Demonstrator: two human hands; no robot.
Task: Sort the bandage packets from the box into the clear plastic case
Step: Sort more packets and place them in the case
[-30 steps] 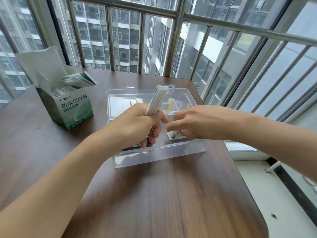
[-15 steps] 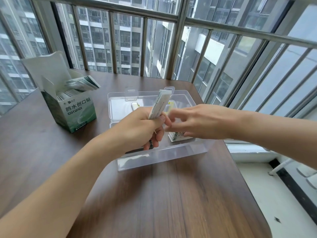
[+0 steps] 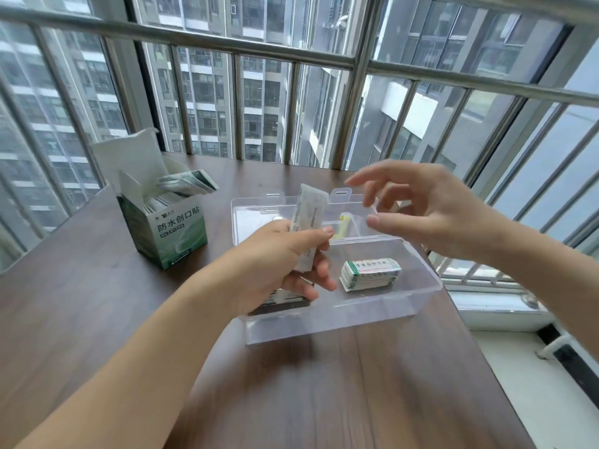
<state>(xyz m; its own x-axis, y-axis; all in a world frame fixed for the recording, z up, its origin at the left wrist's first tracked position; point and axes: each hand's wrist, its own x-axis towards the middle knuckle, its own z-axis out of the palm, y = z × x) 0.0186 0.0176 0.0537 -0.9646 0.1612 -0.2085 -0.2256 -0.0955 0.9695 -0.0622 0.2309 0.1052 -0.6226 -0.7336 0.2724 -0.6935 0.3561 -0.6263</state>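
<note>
The green-and-white box (image 3: pixel 168 233) reads 防水创口贴 on its front; its flap stands up and packets (image 3: pixel 186 184) poke out the top. It sits left of the clear plastic case (image 3: pixel 327 314), whose lid lies open toward the window railing (image 3: pixel 291 59). The left hand (image 3: pixel 278 264) grips a bundle of white packets (image 3: pixel 308 222) upright over the case. The right hand (image 3: pixel 431 215) hovers above, fingers spread, holding nothing. A stack of green-edged packets (image 3: pixel 369 274) lies inside, its print too small to read; bare wooden table (image 3: pixel 324 393) lies in front

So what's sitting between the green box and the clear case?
Nothing: in the head view only bare wooden table shows between the green box and the clear case.
</note>
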